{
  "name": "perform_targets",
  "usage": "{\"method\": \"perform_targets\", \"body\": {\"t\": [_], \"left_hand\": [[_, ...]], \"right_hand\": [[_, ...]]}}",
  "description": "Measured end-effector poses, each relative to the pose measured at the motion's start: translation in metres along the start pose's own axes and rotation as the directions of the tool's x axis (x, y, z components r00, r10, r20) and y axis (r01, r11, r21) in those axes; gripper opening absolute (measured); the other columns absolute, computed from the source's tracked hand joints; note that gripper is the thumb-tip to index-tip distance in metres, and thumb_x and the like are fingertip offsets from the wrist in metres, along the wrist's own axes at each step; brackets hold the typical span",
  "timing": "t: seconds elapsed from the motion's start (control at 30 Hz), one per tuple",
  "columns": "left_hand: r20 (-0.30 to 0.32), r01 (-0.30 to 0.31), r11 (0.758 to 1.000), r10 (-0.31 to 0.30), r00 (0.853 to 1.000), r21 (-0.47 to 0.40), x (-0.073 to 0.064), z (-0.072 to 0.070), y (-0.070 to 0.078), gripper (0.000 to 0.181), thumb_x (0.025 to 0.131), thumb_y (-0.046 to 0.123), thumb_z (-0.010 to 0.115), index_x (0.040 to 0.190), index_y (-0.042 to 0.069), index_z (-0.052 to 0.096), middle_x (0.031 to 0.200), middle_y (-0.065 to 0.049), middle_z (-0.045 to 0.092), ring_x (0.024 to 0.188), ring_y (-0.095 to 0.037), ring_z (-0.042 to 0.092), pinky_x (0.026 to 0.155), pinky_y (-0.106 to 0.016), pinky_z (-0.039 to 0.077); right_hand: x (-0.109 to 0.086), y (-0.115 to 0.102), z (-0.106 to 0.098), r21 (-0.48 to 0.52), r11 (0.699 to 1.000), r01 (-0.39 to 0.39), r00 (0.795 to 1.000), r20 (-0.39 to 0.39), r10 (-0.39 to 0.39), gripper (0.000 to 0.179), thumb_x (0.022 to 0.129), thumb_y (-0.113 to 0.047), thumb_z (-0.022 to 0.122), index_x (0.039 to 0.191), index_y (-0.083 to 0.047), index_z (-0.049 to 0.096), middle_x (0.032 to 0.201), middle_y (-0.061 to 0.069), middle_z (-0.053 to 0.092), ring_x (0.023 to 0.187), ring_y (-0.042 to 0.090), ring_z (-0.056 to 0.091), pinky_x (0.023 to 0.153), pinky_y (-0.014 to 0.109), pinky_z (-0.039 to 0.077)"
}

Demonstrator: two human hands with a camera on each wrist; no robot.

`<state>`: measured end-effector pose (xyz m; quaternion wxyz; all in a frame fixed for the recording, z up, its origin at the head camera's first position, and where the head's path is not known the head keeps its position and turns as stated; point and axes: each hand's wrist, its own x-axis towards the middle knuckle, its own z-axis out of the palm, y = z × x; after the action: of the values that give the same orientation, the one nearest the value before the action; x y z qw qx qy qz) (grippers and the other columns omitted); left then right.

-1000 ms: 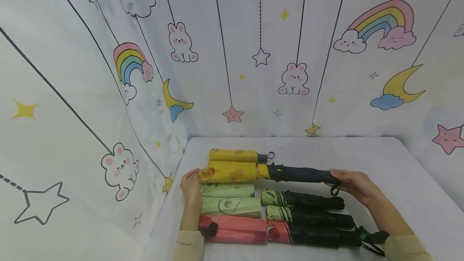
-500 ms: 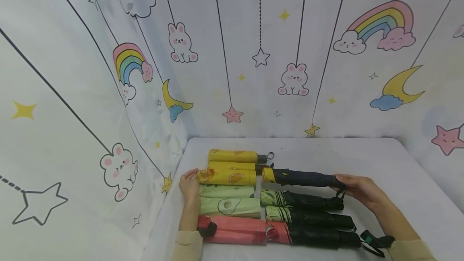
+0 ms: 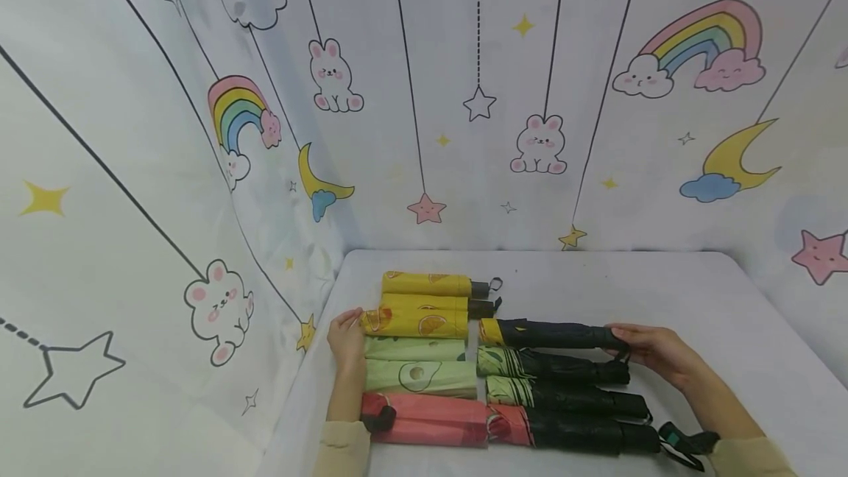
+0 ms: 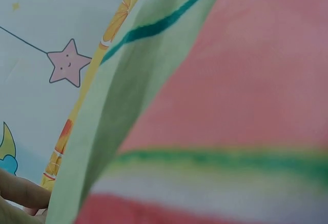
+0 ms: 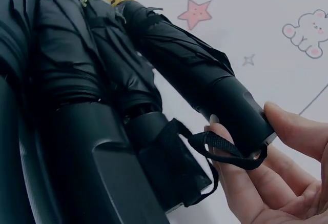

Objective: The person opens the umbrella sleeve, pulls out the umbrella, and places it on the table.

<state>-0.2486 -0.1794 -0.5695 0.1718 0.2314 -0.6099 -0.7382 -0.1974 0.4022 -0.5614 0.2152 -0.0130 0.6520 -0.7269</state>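
Note:
In the head view, my right hand (image 3: pixel 662 353) holds the handle end of a folded umbrella (image 3: pixel 556 333), black with yellow cloth at its left tip. The right wrist view shows thumb and fingers on either side of the black handle (image 5: pixel 236 111), whose wrist strap (image 5: pixel 225 149) hangs loose. My left hand (image 3: pixel 347 341) pinches the left end of a yellow orange-print umbrella sleeve (image 3: pixel 430 322), just left of that umbrella. In the left wrist view, the fingers (image 4: pixel 23 190) show only partly, behind a green sleeve (image 4: pixel 123 101).
Behind lie two yellow umbrellas, a rear one (image 3: pixel 424 285) and a nearer one (image 3: pixel 480 308), with dark handles. In front are green sleeves (image 3: pixel 424 377) beside black-and-green umbrellas (image 3: pixel 570 394), then a red sleeve (image 3: pixel 437 418) beside a black-and-red umbrella (image 3: pixel 576 429).
My right hand has moved the umbrella slightly right and toward me, apart from the yellow sleeve and down beside the green-tipped umbrella. My left hand has stayed at the sleeve's end.

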Motion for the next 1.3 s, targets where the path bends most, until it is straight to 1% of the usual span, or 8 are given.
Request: {"method": "perform_targets", "body": {"t": [0.17, 0.33, 0.47, 0.57, 0.7, 0.9, 1.17, 1.3], "left_hand": [[0.016, 0.002, 1.0, -0.002, 1.0, -0.003, 0.002, 0.0, -0.002, 0.035, 0.096, -0.016, 0.049, 0.131, -0.012, 0.051, 0.137, -0.032, 0.061, 0.132, -0.039, 0.058, 0.104, -0.034, 0.053], [0.035, 0.008, 1.0, -0.009, 0.999, 0.026, 0.003, -0.001, -0.001, 0.035, 0.098, -0.014, 0.046, 0.133, -0.012, 0.05, 0.138, -0.031, 0.06, 0.134, -0.04, 0.056, 0.114, -0.046, 0.046], [0.044, 0.008, 0.997, -0.011, 0.999, 0.083, 0.002, 0.0, 0.001, 0.032, 0.102, -0.008, 0.046, 0.133, -0.011, 0.051, 0.139, -0.029, 0.061, 0.136, -0.04, 0.055, 0.114, -0.047, 0.044], [0.05, 0.005, 0.994, -0.01, 0.999, 0.113, 0.002, 0.0, 0.003, 0.03, 0.105, -0.003, 0.046, 0.133, -0.01, 0.052, 0.14, -0.028, 0.061, 0.136, -0.039, 0.054, 0.115, -0.047, 0.043], [0.069, 0.01, 0.993, -0.018, 0.997, 0.121, 0.003, 0.0, 0.004, 0.032, 0.105, -0.002, 0.044, 0.134, -0.009, 0.053, 0.141, -0.028, 0.06, 0.137, -0.039, 0.053, 0.118, -0.048, 0.04], [0.081, 0.027, 0.994, -0.036, 0.996, 0.106, 0.003, 0.001, 0.006, 0.034, 0.104, -0.003, 0.044, 0.136, -0.009, 0.051, 0.142, -0.028, 0.059, 0.136, -0.038, 0.054, 0.119, -0.047, 0.039], [0.067, 0.016, 0.998, -0.021, 0.998, 0.068, 0.003, 0.002, 0.014, 0.033, 0.104, -0.004, 0.047, 0.135, -0.01, 0.051, 0.142, -0.028, 0.059, 0.136, -0.038, 0.054, 0.118, -0.045, 0.041], [0.069, 0.016, 0.997, -0.021, 0.997, 0.073, 0.004, 0.004, 0.018, 0.033, 0.103, -0.004, 0.048, 0.135, -0.009, 0.052, 0.142, -0.026, 0.059, 0.137, -0.037, 0.054, 0.117, -0.044, 0.042]], "right_hand": [[0.005, 0.003, 0.002, -0.079, 0.996, -0.034, 0.999, -0.041, 0.031, 0.026, 0.109, -0.016, 0.057, 0.128, -0.013, 0.074, 0.118, -0.006, 0.075, 0.108, 0.018, 0.074, 0.092, 0.029, 0.059], [0.007, 0.008, 0.002, -0.207, 0.974, -0.096, 0.992, -0.101, 0.076, 0.041, 0.105, -0.024, 0.064, 0.138, 0.0, 0.065, 0.129, 0.004, 0.072, 0.111, 0.014, 0.071, 0.093, 0.03, 0.058], [0.004, 0.011, 0.001, -0.348, 0.929, -0.122, 0.987, -0.137, 0.078, 0.052, 0.103, -0.033, 0.067, 0.142, 0.001, 0.062, 0.144, 0.014, 0.063, 0.12, 0.01, 0.064, 0.097, 0.034, 0.058], [0.003, 0.01, 0.003, -0.437, 0.892, -0.119, 0.987, -0.15, 0.058, 0.054, 0.102, -0.038, 0.067, 0.143, -0.002, 0.063, 0.15, 0.019, 0.056, 0.13, 0.019, 0.06, 0.098, 0.036, 0.057], [0.001, 0.007, 0.007, -0.526, 0.842, -0.119, 0.983, -0.181, 0.026, 0.053, 0.101, -0.043, 0.067, 0.14, -0.006, 0.066, 0.148, 0.018, 0.059, 0.133, 0.027, 0.059, 0.095, 0.034, 0.057], [-0.001, 0.001, 0.014, -0.57, 0.811, -0.131, 0.975, -0.223, 0.001, 0.05, 0.099, -0.044, 0.07, 0.133, -0.007, 0.072, 0.138, 0.014, 0.067, 0.119, 0.014, 0.065, 0.089, 0.032, 0.058], [0.003, -0.001, 0.021, -0.568, 0.815, -0.118, 0.969, -0.245, -0.031, 0.048, 0.101, -0.04, 0.069, 0.126, 0.0, 0.074, 0.127, 0.015, 0.073, 0.119, 0.026, 0.069, 0.095, 0.035, 0.06], [0.005, -0.006, 0.025, -0.6, 0.795, -0.093, 0.968, -0.24, -0.068, 0.047, 0.102, -0.04, 0.067, 0.125, 0.0, 0.074, 0.124, 0.014, 0.074, 0.118, 0.027, 0.069, 0.095, 0.037, 0.06]]}}
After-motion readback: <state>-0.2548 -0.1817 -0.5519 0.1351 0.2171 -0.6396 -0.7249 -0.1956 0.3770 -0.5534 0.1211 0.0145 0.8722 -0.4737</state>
